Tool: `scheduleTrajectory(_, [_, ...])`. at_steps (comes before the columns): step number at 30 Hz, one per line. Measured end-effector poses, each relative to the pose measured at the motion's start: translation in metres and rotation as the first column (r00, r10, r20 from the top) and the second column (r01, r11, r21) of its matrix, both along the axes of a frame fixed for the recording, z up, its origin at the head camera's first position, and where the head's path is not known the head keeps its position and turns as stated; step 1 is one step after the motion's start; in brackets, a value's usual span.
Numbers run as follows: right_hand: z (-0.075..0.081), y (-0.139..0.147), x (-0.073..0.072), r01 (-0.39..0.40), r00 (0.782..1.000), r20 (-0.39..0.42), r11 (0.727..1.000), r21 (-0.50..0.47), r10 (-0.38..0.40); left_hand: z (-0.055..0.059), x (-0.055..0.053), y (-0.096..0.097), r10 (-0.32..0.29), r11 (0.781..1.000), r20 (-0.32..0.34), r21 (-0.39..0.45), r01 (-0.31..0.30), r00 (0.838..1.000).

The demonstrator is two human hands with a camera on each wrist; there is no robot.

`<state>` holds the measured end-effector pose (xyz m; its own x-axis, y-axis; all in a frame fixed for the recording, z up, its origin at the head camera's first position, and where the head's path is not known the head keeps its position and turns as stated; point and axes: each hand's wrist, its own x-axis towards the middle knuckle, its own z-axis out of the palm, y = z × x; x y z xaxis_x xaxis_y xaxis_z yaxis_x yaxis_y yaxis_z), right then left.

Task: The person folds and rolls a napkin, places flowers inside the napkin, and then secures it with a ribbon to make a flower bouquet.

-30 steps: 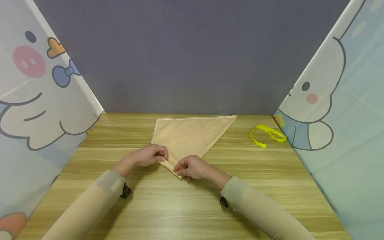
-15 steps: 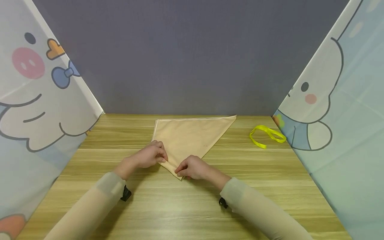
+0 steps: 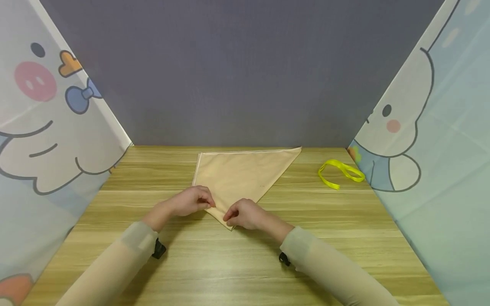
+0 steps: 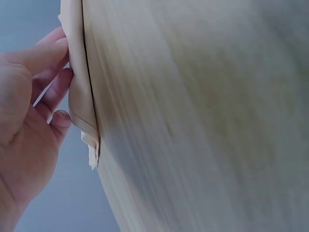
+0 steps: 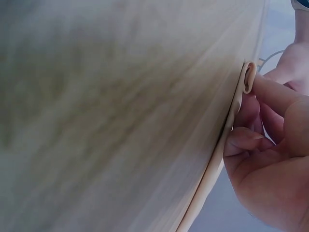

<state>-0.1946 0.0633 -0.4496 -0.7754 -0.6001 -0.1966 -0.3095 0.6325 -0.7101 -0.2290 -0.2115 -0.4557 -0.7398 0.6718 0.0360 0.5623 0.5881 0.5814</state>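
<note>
Cloth [image 3: 241, 170] of a pale peach colour lies at the centre of the head view, its pointed corner toward the upper right and its lower-left edge turned up into a narrow roll [image 3: 218, 215]; the right-wrist view shows the curled end of that roll. On its upper-left stretch the left hand [image 3: 189, 200] pinches the turned edge between thumb and bent fingers. Compared with half a second ago, its knuckles sit lower and its fingertips slightly nearer the lower right, while the right hand [image 3: 246, 213], pinching the roll near the bottom corner, has hardly moved. That looks like a small regrip to even out the turned edge; the rolling seems barely begun, since most of the cloth lies flat beyond the fingers. Pale sleeves [image 3: 329, 259] run to the lower corners of the frame, with a dark wrist device [image 3: 158, 250] under the left cuff. Right of the cloth, well apart from it, a looped yellow ribbon [image 3: 334, 162] rests on the wood-grain table [image 3: 214, 263]. A grey panel [image 3: 245, 76] fills the top, between cartoon-printed curtains [image 3: 92, 140] at both sides.
</note>
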Motion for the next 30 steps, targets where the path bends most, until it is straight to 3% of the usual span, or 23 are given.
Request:
scheduleTrajectory(9, [-0.0025, 0.006, -0.0021, -0.013, 0.999, -0.034, 1.0, 0.005, 0.013, -0.0007, 0.0074, -0.006, -0.007, 1.0, 0.048, -0.003, 0.007, 0.999])
scheduleTrajectory(17, [-0.0045, 0.0049, -0.0037, -0.011, 1.0, -0.026, 1.0, 0.012, 0.011, -0.0009, 0.0091, -0.0058, 0.0, 1.0, 0.027, -0.025, 0.001, 1.0])
scheduleTrajectory(24, [-0.0032, 0.0015, -0.0026, -0.053, 0.995, -0.086, 0.998, 0.038, 0.056, -0.0004, 0.0095, -0.0024, 0.003, 1.0, 0.041, 0.008, -0.003, 0.999])
scheduleTrajectory(30, [-0.0023, 0.0004, -0.0005, -0.031, 0.994, -0.1, 0.998, 0.051, 0.036, 0.0014, 0.0089, -0.0021, 0.005, 1.0, 0.044, -0.004, -0.005, 0.999])
